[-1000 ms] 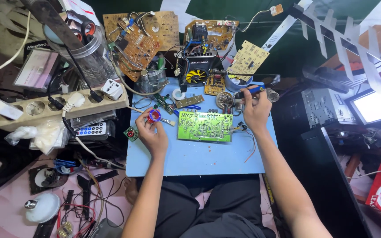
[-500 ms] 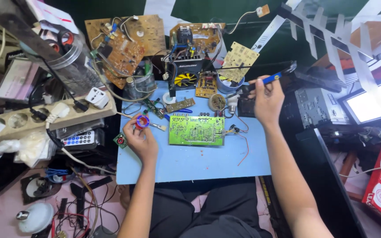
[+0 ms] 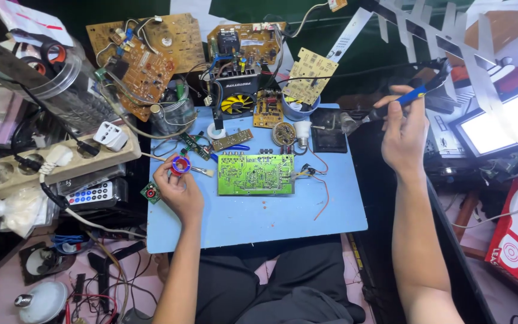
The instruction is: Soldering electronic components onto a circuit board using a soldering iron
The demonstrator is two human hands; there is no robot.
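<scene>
Both arms are bare from the upper edge of the forearm down to the fingers, with no sleeves, gloves, watch or bands showing. The left hand (image 3: 178,186) and the right hand (image 3: 404,129) carry no rings that can be made out. The forearms are slim and long, the right one seen along its whole length to the elbow. Below, the lap is covered by dark grey or black trousers (image 3: 271,288) of soft cloth, creased in folds between the thighs. No shirt is in view.
</scene>
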